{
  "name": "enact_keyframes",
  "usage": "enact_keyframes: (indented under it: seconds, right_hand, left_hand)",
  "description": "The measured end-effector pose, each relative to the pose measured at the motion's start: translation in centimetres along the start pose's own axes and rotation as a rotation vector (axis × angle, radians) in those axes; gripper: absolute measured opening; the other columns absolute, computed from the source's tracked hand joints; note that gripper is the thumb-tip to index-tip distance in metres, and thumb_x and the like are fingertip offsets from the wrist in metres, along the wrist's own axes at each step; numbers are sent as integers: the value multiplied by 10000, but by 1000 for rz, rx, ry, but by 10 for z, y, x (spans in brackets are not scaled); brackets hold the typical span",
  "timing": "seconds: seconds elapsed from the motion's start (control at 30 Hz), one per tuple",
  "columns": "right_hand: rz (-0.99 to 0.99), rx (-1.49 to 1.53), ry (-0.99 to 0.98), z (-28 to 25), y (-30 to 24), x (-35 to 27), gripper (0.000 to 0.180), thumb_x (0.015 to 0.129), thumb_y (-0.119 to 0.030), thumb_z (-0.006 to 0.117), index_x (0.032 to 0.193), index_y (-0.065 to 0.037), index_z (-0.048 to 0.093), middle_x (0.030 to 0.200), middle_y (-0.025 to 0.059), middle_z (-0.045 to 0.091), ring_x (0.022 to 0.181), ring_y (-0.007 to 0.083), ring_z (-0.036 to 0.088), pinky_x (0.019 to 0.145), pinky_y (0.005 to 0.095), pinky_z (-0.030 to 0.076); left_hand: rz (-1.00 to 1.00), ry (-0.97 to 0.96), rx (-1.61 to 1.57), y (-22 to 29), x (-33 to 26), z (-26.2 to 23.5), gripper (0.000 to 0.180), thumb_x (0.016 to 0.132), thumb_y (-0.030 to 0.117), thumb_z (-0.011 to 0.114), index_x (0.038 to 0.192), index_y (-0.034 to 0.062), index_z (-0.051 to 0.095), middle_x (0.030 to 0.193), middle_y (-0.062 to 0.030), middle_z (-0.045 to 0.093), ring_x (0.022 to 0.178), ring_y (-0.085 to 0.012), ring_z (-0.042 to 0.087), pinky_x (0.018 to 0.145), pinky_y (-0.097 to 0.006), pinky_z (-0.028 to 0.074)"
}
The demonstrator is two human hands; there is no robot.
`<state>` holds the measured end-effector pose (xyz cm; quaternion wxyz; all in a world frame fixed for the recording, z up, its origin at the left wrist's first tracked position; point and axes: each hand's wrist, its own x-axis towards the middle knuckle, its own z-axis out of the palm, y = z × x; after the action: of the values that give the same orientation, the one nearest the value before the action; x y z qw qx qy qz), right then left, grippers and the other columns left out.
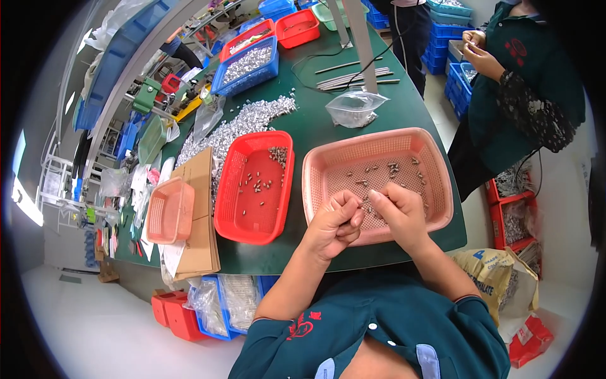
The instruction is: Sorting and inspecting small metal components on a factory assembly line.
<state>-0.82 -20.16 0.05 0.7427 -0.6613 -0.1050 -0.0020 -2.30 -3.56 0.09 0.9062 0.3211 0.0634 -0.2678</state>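
Fingers hide small part over pink basket.

Both hands sit over the pink basket, left hand curled in a fist, right hand pinching small metal bits. Red basket at 9 o'clock from them, loose metal pile at 11.

Perforated pink plastic basket; shiny metal parts; matt green tabletop; glossy red plastic tray
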Motion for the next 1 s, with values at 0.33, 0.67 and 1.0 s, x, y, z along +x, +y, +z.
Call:
enact_keyframes:
  seconds: [0.33, 0.67, 1.0]
  right_hand:
    - [-474, -505, -74, 0, -19, 8, 203, 772, -70, 632, 623, -15, 505, 540, 87, 463, 486, 224, 477, 449, 327, 356]
    - [-377, -396, -133, 0, -16, 2, 222, 771, -71, 634, 610, -12, 493, 534, 105, 460, 469, 251, 484, 449, 342, 359]
    - [-257, -318, -140, 5, -2, 0, 227, 804, -91, 620, 629, 1, 508, 550, 118, 465, 466, 217, 466, 454, 313, 358]
  left_hand:
    - [60, 115, 187, 2, -4, 5, 192, 875, 252, 596, 811, 80, 537, 560, -16, 479, 378, -39, 293, 350, -179, 200]
    - [45, 259, 434, -2, -7, 22, 360, 887, 395, 557, 689, 99, 506, 485, 49, 374, 374, -28, 279, 345, -193, 162]
    - [-34, 199, 371, 3, -16, 25, 251, 937, 272, 454, 811, 65, 518, 560, 34, 423, 444, -35, 310, 386, -184, 191]
